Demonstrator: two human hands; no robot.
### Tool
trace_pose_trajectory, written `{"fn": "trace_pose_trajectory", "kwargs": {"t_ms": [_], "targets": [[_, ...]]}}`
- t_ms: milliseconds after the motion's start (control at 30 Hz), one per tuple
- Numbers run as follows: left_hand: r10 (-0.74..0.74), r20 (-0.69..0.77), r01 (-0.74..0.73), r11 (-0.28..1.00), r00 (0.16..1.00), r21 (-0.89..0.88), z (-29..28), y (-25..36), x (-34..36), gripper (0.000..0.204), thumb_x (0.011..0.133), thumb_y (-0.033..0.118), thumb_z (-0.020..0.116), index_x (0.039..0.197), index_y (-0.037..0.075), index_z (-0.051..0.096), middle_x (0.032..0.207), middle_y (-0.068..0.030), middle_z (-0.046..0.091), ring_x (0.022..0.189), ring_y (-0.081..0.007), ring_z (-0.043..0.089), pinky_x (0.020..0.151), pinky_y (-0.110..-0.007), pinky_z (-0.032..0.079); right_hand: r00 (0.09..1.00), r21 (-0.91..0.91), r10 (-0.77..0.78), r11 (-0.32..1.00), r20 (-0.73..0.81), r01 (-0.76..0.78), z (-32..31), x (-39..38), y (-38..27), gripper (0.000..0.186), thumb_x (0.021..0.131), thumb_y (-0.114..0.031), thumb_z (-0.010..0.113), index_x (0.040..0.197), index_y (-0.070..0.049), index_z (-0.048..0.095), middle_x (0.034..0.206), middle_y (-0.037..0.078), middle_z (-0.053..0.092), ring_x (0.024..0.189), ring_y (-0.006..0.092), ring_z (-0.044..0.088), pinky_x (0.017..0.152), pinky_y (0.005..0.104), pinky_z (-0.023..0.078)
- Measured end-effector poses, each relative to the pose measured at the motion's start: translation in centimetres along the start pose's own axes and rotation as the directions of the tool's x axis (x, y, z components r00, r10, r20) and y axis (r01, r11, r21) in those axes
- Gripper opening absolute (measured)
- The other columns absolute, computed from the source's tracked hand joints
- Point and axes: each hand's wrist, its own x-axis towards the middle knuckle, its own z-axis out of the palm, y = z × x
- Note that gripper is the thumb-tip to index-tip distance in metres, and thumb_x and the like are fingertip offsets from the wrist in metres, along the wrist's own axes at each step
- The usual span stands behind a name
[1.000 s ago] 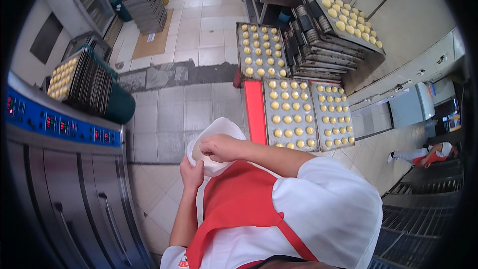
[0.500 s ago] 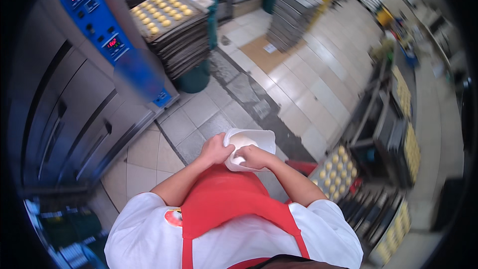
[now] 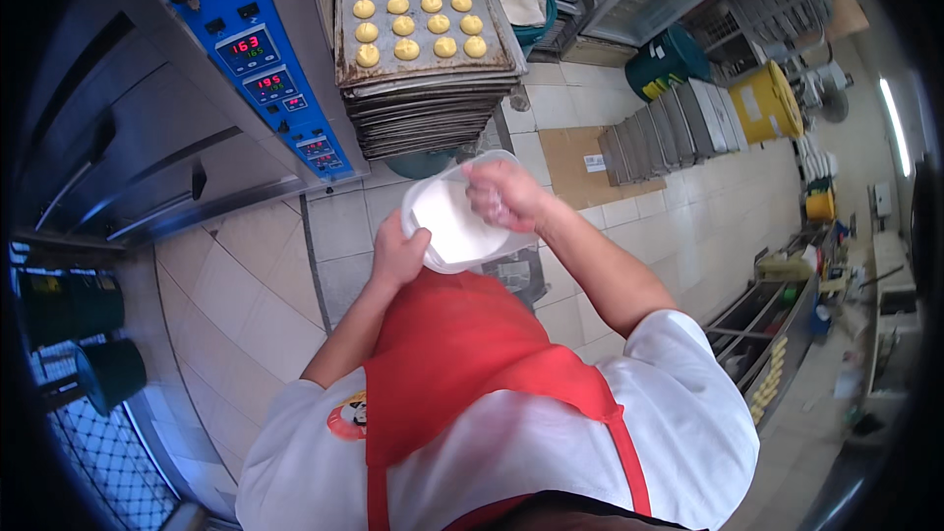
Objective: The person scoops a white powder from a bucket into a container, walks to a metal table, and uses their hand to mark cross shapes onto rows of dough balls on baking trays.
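In front of my red apron I hold a translucent white plastic tub (image 3: 425, 199). My left hand (image 3: 397, 254) grips its near left rim, with the thumb over the edge. A bright white, powdery-looking mass (image 3: 450, 226) lies inside. Above the tub's right side is my right hand (image 3: 503, 197), fingers curled closed with white residue on them; whatever they hold is hidden. Just beyond the tub, a baking tray (image 3: 380, 69) carries rows of small round yellow dough pieces (image 3: 404, 49), on top of a tall stack of dark trays (image 3: 423, 118).
To the left stands a steel deck oven (image 3: 177, 128) with a blue control panel (image 3: 224, 15). Stacked grey boxes (image 3: 678, 138) rest on cardboard (image 3: 570, 167), near a yellow bin (image 3: 767, 103). A green bin (image 3: 519, 0) is behind the trays; racks (image 3: 777, 334) line the right.
My view has turned, and the tray stack by the oven is now closer. My right hand has risen out of the tub's white contents, fingers curled. My left hand still holds the rim.
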Motion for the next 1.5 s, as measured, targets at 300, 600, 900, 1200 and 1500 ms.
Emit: {"fn": "trace_pose_trajectory", "kwargs": {"t_ms": [300,600,900,1200,1500], "targets": [[-0.132,-0.348,0.095,0.988,0.928,-0.12,-0.1,-0.6,3.3,0.046,0.076,0.009,0.053,0.119,-0.008,0.061,0.106,-0.0157,0.069,0.097,-0.0214,0.065,0.085,-0.036,0.052,0.864,0.048,-0.491,0.866,-0.11,0.498,-3.8,13.4,-24.4,0.039,0.1,-0.029,0.055,0.066,-0.016,0.04,0.055,-0.002,0.04,0.042,0.0111,0.036,0.038,0.0255,0.025],[-0.597,-0.739,0.07,0.79,0.312,-0.609,10.6,-1.0,-0.4,0.051,0.081,0.01,0.054,0.129,-0.006,0.052,0.115,-0.0162,0.062,0.104,-0.0257,0.063,0.089,-0.036,0.052,0.949,-0.051,-0.295,0.952,0.111,0.302,-7.9,19.5,-28.6,0.041,0.099,-0.03,0.055,0.066,-0.014,0.038,0.053,0.0,0.037,0.041,0.0119,0.033,0.037,0.0278,0.023],[-0.621,-0.772,-0.356,0.758,-0.134,-0.547,23.5,4.9,4.3,0.052,0.082,0.018,0.052,0.129,-0.003,0.046,0.12,-0.016,0.058,0.106,-0.0296,0.063,0.068,-0.035,0.056,0.953,-0.188,-0.223,0.947,0.204,0.262,-11.3,25.7,-31.0,0.039,0.099,-0.029,0.055,0.066,-0.013,0.041,0.054,0.0,0.039,0.041,0.0117,0.033,0.039,0.0275,0.025],[-0.598,-0.779,-0.531,0.73,-0.189,-0.431,27.4,5.7,7.4,0.021,0.085,0.019,0.052,0.1,0.004,0.057,0.083,-0.0022,0.06,0.055,-0.0098,0.054,0.044,-0.024,0.039,0.925,-0.232,-0.248,0.919,0.289,0.319,-11.1,28.5,-36.4,0.04,0.1,-0.025,0.053,0.064,-0.013,0.039,0.054,0.001,0.039,0.041,0.0115,0.034,0.038,0.0277,0.027],[-0.591,-0.666,-0.575,0.766,-0.455,-0.287,33.7,8.7,13.3,0.03,0.085,0.022,0.052,0.108,0.004,0.056,0.092,-0.0034,0.063,0.066,-0.0092,0.059,0.046,-0.022,0.038,0.871,-0.179,-0.055,0.971,0.488,0.162,-9.8,31.9,-43.0,0.039,0.1,-0.023,0.051,0.065,-0.014,0.037,0.054,-0.001,0.037,0.042,0.0098,0.034,0.037,0.026,0.025]]}}
